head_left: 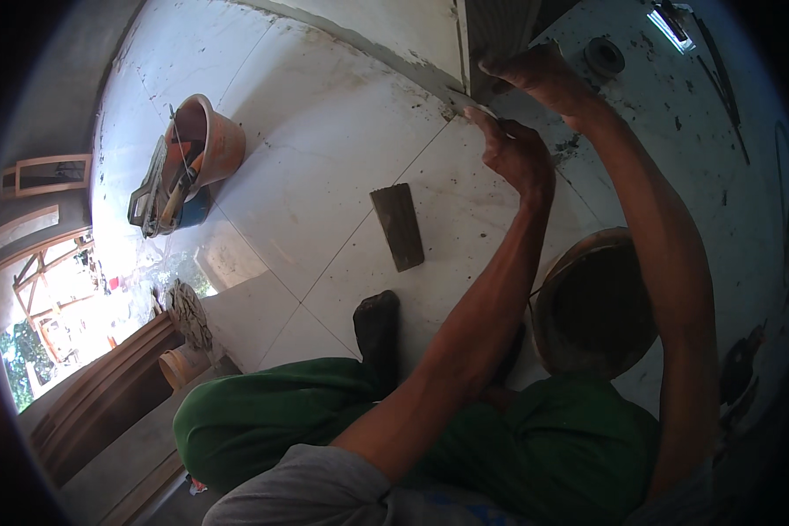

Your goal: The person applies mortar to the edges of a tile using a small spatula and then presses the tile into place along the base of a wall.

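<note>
My left hand (517, 158) is at the foot of the pale wall (394, 22), its fingers closed near a small pale thin piece that I cannot clearly make out. My right hand (543, 83) reaches just above and right of it, fingers bent against the dark upright board (491, 31) at the corner; whether it grips the board is unclear. A loose grey wooden block (396, 226) lies on the white floor tiles below my left hand. A round bucket (592, 307) of dark material stands beside my right forearm.
A pale bucket (223, 140) holding tools stands on the left, with a metal float (149, 193) against it. A dark roll (603, 57) and strips (719, 105) lie at upper right. A crumpled cloth (188, 320) is near the bright doorway (53, 307) and its step (114, 386).
</note>
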A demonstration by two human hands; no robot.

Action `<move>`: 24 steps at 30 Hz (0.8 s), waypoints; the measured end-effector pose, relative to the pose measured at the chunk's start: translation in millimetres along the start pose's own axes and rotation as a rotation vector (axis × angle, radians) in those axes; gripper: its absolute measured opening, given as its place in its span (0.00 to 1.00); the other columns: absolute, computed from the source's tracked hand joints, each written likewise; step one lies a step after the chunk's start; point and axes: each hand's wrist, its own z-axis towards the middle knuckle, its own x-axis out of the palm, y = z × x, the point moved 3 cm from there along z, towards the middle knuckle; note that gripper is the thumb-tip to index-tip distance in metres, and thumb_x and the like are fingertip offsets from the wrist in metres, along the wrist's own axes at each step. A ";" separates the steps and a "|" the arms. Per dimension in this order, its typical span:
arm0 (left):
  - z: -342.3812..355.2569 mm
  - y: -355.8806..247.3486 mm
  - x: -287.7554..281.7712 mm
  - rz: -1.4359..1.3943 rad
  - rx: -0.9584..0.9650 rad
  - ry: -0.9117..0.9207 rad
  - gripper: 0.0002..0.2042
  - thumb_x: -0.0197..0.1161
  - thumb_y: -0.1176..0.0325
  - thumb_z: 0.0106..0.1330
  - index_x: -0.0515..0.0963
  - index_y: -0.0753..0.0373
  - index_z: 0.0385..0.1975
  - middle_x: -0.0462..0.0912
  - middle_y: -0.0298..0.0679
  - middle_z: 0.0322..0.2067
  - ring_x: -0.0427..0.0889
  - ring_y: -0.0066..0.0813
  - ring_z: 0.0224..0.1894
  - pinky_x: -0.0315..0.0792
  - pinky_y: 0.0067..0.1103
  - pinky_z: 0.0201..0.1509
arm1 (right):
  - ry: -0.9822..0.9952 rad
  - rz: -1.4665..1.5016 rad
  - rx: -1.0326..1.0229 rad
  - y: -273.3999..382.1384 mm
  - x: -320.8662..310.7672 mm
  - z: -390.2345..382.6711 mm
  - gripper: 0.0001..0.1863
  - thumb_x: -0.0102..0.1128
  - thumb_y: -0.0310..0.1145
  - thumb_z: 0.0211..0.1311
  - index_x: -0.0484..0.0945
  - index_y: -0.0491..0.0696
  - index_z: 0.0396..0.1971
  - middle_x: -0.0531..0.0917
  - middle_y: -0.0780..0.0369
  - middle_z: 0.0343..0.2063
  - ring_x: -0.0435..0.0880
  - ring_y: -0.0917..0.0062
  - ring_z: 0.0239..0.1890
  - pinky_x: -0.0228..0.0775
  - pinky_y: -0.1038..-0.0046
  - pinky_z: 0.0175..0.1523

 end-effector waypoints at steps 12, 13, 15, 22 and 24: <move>-41.7 23.2 -72.1 0.060 0.099 0.299 0.23 0.58 0.70 0.73 0.73 0.72 0.66 0.81 0.55 0.24 0.83 0.44 0.24 0.74 0.38 0.34 | -0.043 0.042 -0.135 9.1 0.6 -7.4 0.33 0.78 0.58 0.59 0.89 0.40 0.45 0.91 0.60 0.39 0.89 0.77 0.41 0.77 0.68 0.55; -44.2 26.3 -79.6 0.038 0.073 0.269 0.18 0.58 0.71 0.73 0.77 0.72 0.60 0.82 0.54 0.23 0.81 0.41 0.22 0.74 0.37 0.32 | -0.039 0.029 -0.122 6.9 -6.0 -10.0 0.34 0.78 0.60 0.58 0.89 0.40 0.44 0.91 0.60 0.39 0.88 0.76 0.42 0.76 0.68 0.55; -25.1 47.5 -94.6 -0.003 0.136 0.158 0.12 0.59 0.70 0.73 0.81 0.73 0.47 0.82 0.51 0.21 0.78 0.36 0.20 0.74 0.36 0.30 | -0.032 0.023 -0.107 8.4 -6.1 -10.3 0.35 0.78 0.62 0.57 0.89 0.40 0.42 0.90 0.59 0.39 0.88 0.76 0.43 0.76 0.69 0.55; 105.0 97.8 -90.8 -0.526 -0.416 0.470 0.12 0.59 0.70 0.66 0.82 0.77 0.35 0.84 0.45 0.37 0.86 0.38 0.37 0.84 0.31 0.44 | 0.007 0.029 -0.039 17.9 -2.2 -12.7 0.38 0.78 0.66 0.51 0.88 0.40 0.38 0.87 0.61 0.35 0.83 0.76 0.41 0.74 0.68 0.51; 117.2 86.5 -79.9 -0.513 -0.366 0.645 0.14 0.59 0.69 0.67 0.80 0.80 0.36 0.83 0.51 0.39 0.87 0.41 0.37 0.87 0.34 0.50 | 0.013 0.021 -0.015 19.0 -5.4 -13.3 0.38 0.78 0.66 0.52 0.88 0.40 0.38 0.87 0.61 0.35 0.83 0.76 0.40 0.74 0.67 0.50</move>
